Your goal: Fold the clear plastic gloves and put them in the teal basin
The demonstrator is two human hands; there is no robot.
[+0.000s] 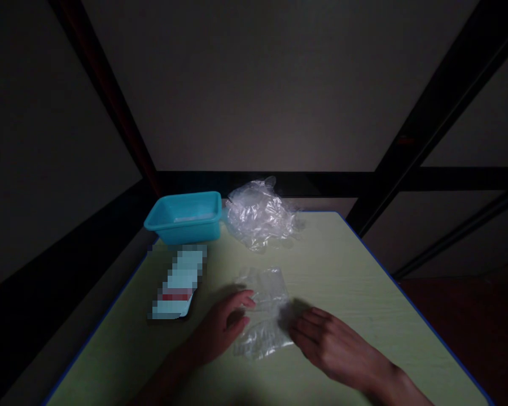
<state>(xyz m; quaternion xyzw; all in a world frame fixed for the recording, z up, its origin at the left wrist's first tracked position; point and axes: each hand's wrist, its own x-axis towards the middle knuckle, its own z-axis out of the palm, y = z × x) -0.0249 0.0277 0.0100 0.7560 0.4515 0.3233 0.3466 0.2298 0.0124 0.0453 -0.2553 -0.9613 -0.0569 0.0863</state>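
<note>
Clear plastic film (266,335), thin, glossy, visibly creased, lying spread on the worktop (364,270), about midway between left and right edges, well apart from the far edge, one piece or two undetermined.

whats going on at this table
A person works bare-handed at some thin clear plastic lying on the table. The left hand, thumb and fingers apart, is at its left side; the right hand is at its right edge, its grip unclear. Farther back are a crumpled clear plastic heap and a blue basin.
</note>
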